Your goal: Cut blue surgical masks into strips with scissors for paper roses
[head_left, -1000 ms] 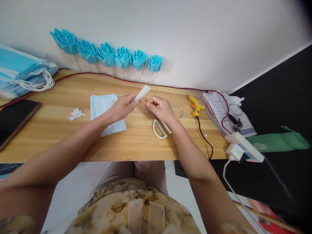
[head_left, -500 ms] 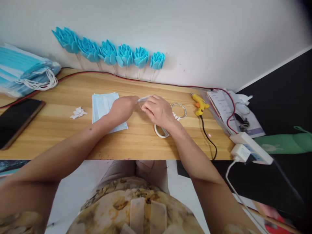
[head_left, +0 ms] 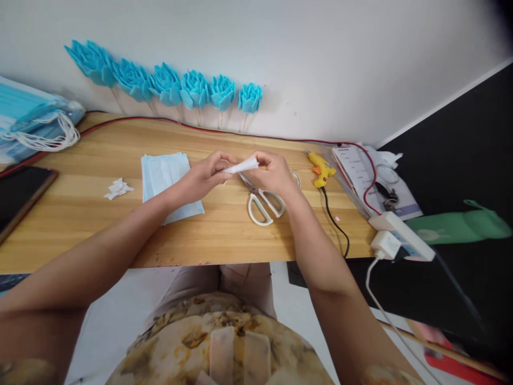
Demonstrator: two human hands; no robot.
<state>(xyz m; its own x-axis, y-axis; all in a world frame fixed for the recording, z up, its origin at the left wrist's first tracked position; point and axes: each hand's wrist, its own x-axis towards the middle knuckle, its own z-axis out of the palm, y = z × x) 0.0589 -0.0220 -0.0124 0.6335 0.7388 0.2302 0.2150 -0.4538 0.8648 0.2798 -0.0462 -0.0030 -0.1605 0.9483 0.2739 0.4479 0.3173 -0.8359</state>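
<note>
Between my two hands is a narrow folded white piece (head_left: 246, 164), pleated and fanning out slightly at its right end; its material is hard to tell. My left hand (head_left: 206, 175) pinches its left end between thumb and fingers. At the wider end, the fingers of my right hand (head_left: 276, 170) close on it. Scissors (head_left: 257, 191) with white handles lie just below the hands, their blade tips partly hidden. A light blue face mask (head_left: 165, 170) lies flat under my left wrist. Behind my right hand a ring-shaped roll (head_left: 297, 178) shows only its edge.
Several blue paper-like flowers (head_left: 166, 84) on sticks lean on the wall. White scraps (head_left: 118, 188), a phone (head_left: 26, 193) and packed masks (head_left: 34, 120) are to the left. A yellow glue gun (head_left: 320, 168), papers (head_left: 355, 171), a power strip (head_left: 404, 238) and a green bottle (head_left: 460, 227) are right.
My hands have moved slightly apart, and the folded white piece now shows clearly between them. My right hand has uncovered more of the scissors and covered most of the ring-shaped roll. The view has shifted.
</note>
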